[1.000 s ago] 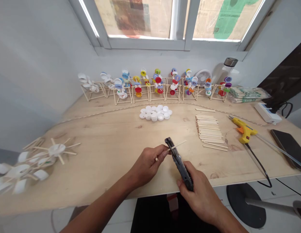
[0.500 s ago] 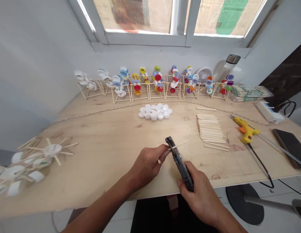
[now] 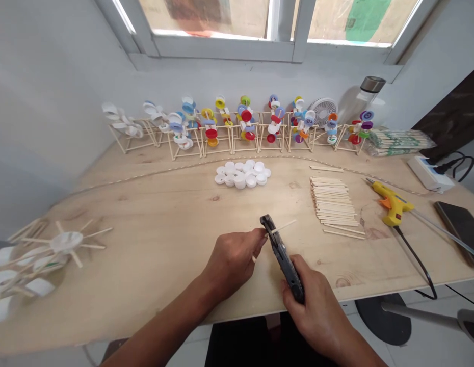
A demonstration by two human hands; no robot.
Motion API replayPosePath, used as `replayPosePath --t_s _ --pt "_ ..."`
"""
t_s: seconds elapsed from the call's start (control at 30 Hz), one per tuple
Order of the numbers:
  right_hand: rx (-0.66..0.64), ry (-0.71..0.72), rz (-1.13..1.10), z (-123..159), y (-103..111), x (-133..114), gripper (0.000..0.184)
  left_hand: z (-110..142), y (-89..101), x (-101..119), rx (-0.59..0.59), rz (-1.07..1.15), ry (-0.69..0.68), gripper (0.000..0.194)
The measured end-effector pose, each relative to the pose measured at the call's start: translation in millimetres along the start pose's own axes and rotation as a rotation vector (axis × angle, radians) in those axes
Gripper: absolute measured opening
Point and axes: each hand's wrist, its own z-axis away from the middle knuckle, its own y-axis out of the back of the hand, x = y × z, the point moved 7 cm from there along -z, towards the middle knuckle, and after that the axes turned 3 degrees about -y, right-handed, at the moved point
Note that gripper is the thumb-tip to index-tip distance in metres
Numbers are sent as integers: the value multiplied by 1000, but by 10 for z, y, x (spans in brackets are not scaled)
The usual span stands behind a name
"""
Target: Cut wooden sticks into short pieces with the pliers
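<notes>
My right hand [image 3: 317, 300] grips the handles of a dark plier-like cutter [image 3: 285, 262], its head pointing up and left. A thin wooden stick [image 3: 286, 225] lies across the cutter's jaws, its free end sticking out to the right. Pinched at the jaws' left side, the stick's other end is in my left hand [image 3: 235, 262]. A pale stick end [image 3: 254, 259] also shows below my left fingers; whether it is a separate piece I cannot tell. Beyond the hands sits a cluster of white bottle caps [image 3: 240, 178]. Cut wooden sticks [image 3: 334, 201] lie in a stack at the right.
Stick frames with coloured cap wheels [image 3: 246, 125] line the back. White cap-and-stick wheels [image 3: 67, 242] lie at left. A yellow glue gun [image 3: 392, 203], a phone [image 3: 458, 229], a power strip [image 3: 430, 173] and packed sticks [image 3: 401, 141] are at right. A cord [image 3: 145, 176] crosses the table.
The camera view has shifted slightly. Both hands keep the stick and cutter in nearly the same pose, with the left hand turned a little.
</notes>
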Motion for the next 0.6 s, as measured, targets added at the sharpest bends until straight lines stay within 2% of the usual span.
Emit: replayPosePath --t_s 0.37,0.6 --pt "45 -43 65 -34 -27 44 14 52 -80 -35 181 -169 -95 14" --pt "75 5 49 4 28 0 7 15 -18 60 146 -309 -78 22"
